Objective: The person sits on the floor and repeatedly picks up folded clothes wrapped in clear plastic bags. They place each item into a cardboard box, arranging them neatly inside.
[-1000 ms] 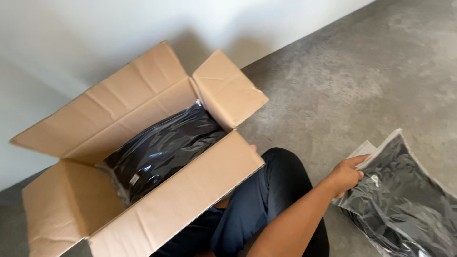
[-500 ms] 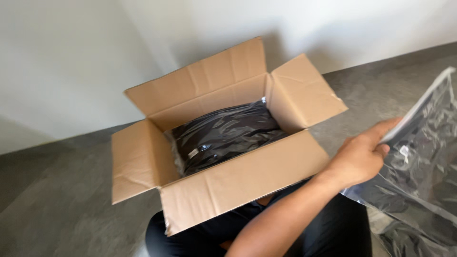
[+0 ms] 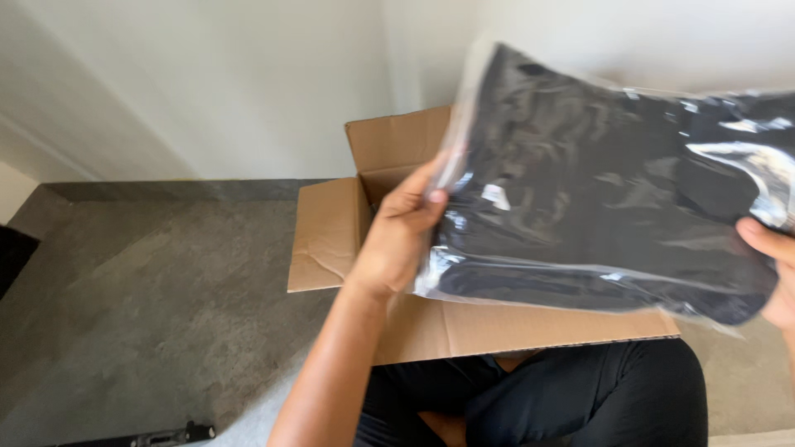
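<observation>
1. The left hand (image 3: 397, 240) grips the left edge of the bag (image 3: 596, 190), thumb on top, fingers curled behind it.
2. The right hand (image 3: 774, 265) shows only at the frame's right edge; its thumb presses on the bag's right end, the rest is out of view.
3. The bag, clear plastic around dark folded cloth, is held flat in the air above the box (image 3: 348, 232).
4. The box stands open on the floor, flaps spread; the bag hides its inside.
5. Judged from this, the bag is lifted but not yet set down anywhere.
</observation>
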